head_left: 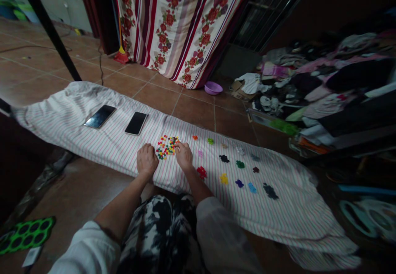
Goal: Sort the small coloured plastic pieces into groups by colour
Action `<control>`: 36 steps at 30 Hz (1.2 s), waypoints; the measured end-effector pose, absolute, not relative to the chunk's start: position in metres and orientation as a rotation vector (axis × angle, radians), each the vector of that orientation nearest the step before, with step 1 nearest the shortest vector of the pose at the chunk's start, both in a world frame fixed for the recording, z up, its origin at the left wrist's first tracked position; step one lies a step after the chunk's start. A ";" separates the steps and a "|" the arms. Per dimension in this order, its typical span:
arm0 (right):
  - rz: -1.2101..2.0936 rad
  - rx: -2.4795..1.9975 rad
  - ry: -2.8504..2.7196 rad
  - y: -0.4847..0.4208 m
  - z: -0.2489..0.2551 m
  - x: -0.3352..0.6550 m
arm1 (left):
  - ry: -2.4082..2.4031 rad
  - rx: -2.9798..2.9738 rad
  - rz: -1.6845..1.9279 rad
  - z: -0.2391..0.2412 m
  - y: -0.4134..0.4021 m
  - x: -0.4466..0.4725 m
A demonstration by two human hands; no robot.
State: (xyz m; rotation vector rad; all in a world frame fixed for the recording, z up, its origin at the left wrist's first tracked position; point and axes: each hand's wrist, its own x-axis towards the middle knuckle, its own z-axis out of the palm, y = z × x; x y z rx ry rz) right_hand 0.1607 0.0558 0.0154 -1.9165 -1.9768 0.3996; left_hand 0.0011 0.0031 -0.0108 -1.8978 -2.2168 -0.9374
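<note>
A mixed pile of small coloured pieces [165, 149], red, yellow, green and orange among them, lies on a striped cloth [293, 208]. My left hand [147, 158] rests on the cloth just left of the pile, its fingers curled under and partly hidden. At the pile's right edge, my right hand [183, 155] has its fingertips drawn together on the pieces; what they pinch is too small to make out. Right of it lie small single-colour heaps, including red [201, 172], yellow [224, 178], black [224, 158], dark green [240, 164], light blue [252, 188] and dark grey [270, 191].
Two phones, one farther left [100, 116] and one nearer [136, 123], lie left of the pile. Beyond the cloth are a tiled floor, a floral curtain [182, 26], a purple basin [213, 88] and heaped clothes [309, 76]. A green-framed object [27, 235] lies lower left.
</note>
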 end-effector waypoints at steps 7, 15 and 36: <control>0.392 -1.909 -1.986 0.064 0.012 0.158 | -2.220 -1.895 -0.935 -0.011 0.003 0.001; 0.481 -1.640 -1.855 0.064 -0.005 0.166 | -2.216 -1.897 -0.938 -0.012 0.003 0.001; 0.837 -1.359 -1.551 0.016 -0.003 0.172 | -2.227 -1.907 -0.955 -0.009 0.002 0.001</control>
